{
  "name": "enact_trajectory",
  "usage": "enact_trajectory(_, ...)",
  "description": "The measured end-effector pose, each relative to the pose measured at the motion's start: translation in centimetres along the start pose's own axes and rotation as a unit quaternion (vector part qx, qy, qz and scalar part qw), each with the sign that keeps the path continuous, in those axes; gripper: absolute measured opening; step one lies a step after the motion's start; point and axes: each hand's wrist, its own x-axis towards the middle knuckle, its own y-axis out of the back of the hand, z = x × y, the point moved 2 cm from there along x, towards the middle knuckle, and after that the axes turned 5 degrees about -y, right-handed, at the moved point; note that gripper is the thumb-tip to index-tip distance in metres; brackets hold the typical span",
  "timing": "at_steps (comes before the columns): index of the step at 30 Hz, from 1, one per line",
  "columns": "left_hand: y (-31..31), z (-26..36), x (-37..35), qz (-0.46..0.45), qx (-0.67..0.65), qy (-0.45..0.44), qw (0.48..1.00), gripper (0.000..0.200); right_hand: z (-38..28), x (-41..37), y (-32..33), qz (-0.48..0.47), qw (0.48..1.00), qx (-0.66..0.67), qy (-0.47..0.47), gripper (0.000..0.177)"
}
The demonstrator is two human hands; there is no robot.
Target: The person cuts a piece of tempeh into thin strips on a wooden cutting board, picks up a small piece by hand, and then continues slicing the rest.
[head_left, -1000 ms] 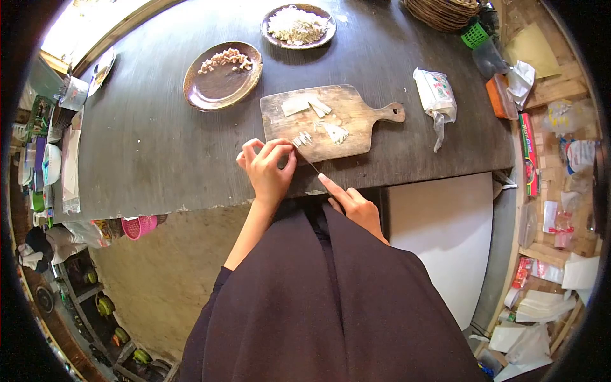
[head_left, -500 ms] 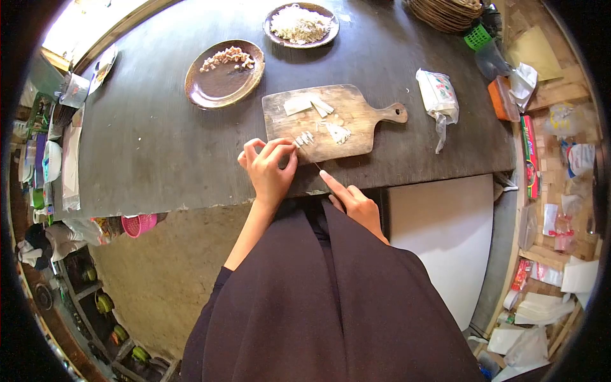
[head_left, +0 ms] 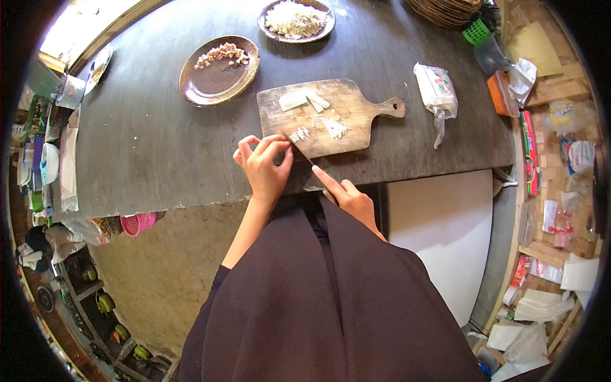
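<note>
A wooden cutting board [head_left: 359, 121] lies near the table's front edge, its handle to the right. My left hand [head_left: 266, 170] is closed at the board's front left corner, fingertips pressed on short white food strips [head_left: 299, 134]. My right hand [head_left: 350, 200] grips a thin knife [head_left: 304, 155], index finger stretched along it; its handle is hidden in my palm. The blade points up and left, close to my left fingertips. Behind it on the board are a small pile of white bits [head_left: 335, 130] and a larger white slab [head_left: 293, 100] beside narrow pieces.
A brown plate [head_left: 213, 89] with small brownish chunks stands behind the board to the left. Further back is a plate of white shreds [head_left: 296, 20]. A white plastic packet [head_left: 437, 92] lies right of the board. A pink basket [head_left: 138, 223] is below the table edge.
The knife blade has swung up and left onto the board beside the white strips, and more of it shows. The whole view has shifted slightly; both hands keep their grips.
</note>
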Motion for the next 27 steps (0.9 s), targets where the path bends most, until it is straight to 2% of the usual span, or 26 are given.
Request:
enact_trajectory(1,-0.1,-0.1,-0.1,0.006,-0.001,-0.004,1.000,0.012,0.3,0.2,-0.5,0.001,1.000,0.000,0.001,0.055)
enact_trajectory(3,0.0,-0.2,0.1,0.013,0.000,-0.009,1.000,0.011,0.7,0.5,-1.3,0.069,0.996,-0.036,0.048,0.063)
enact_trajectory(6,0.2,-0.1,0.1,0.007,-0.007,-0.003,1.000,0.011,0.8,-0.2,-0.8,0.083,0.995,-0.003,0.049,0.063)
enact_trajectory(18,0.1,-0.1,0.1,0.014,-0.002,-0.006,1.000,0.010,0.7,-1.2,0.6,0.033,0.999,0.001,0.030,0.061)
enact_trajectory(27,0.2,0.0,0.1,-0.007,0.005,0.005,1.000,0.010,1.1,0.1,-1.7,0.077,0.996,-0.023,0.041,0.065)
